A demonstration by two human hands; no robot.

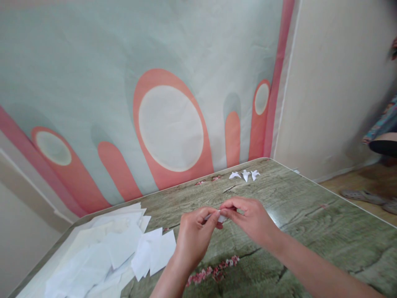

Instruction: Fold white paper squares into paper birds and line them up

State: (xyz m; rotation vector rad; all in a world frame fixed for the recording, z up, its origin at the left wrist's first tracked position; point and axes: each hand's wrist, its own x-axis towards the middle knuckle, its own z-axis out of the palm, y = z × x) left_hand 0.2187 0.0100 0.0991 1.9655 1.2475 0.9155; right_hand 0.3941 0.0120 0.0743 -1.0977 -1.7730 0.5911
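Above the middle of the table, my left hand and my right hand meet at the fingertips. Between them is a small folded piece of white paper, mostly hidden by the fingers. My left thumb and fingers pinch one side of it, and my right thumb and index finger pinch the other. Beyond my hands, three small folded paper birds lie in a row near the back edge. To the left of my left hand, loose white paper sheets are spread in an overlapping pile.
The wood-patterned table has printed pink flowers on its surface. Behind it hangs a green and coral backdrop. At the far right, part of another person shows, with a clog on the floor beyond the table's edge.
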